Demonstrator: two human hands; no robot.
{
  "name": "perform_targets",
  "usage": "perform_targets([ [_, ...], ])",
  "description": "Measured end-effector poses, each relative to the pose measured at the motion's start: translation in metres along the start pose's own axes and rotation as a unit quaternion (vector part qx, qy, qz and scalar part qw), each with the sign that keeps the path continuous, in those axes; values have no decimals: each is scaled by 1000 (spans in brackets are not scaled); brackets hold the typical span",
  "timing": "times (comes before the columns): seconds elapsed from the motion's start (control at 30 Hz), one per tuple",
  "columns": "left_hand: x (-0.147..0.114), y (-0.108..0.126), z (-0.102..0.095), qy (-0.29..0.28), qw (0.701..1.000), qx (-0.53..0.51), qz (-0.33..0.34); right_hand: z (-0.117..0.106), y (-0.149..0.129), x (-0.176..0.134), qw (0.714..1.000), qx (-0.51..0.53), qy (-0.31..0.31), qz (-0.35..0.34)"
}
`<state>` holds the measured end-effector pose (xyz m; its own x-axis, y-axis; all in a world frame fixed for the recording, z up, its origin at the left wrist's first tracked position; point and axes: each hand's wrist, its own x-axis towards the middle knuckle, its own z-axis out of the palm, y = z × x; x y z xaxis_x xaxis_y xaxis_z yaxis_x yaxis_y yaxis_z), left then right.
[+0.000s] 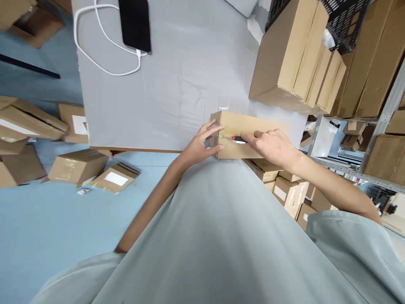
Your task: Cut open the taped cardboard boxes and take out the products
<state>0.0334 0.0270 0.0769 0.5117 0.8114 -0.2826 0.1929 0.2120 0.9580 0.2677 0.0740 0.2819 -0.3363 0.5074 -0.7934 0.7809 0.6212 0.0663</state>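
A long closed cardboard box (262,123) lies at the table's near edge, right in front of my body. My right hand (270,145) grips a utility knife (238,139) with a red and black handle. Its blade tip rests at the taped seam near the box's left end. Against that left end is my left hand (204,141), fingers spread, with the fingertips on the box's top edge and the thumb by the near corner. The hand steadies the box without wrapping round it.
On the grey table (177,76) lie a black phone (135,25) and a white cable (107,72). Stacked cardboard boxes (284,55) stand at the right, by a black crate (344,21) and a metal shelf (379,122). Opened boxes (77,164) litter the blue floor at left.
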Motion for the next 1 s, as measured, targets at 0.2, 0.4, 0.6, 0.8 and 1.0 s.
perform_targets([
  [0.2, -1, 5, 1, 6, 1000, -1, -12, 4, 13, -8, 1000, -13, -8, -3],
  [0.4, -2, 8, 1, 14, 1000, 5, -22, 15, 33, -22, 999, -15, -33, 29],
  [0.6, -2, 13, 3, 31, 998, 28, -39, 42, 64, -37, 999, -21, -23, 38],
  [0.8, -2, 27, 7, 62, 994, 30, -80, 80, 110, -64, 997, -10, -35, 71],
  [1.0, 0, 33, 17, 87, 990, 8, -113, 116, 151, -88, 996, 6, -11, 84],
])
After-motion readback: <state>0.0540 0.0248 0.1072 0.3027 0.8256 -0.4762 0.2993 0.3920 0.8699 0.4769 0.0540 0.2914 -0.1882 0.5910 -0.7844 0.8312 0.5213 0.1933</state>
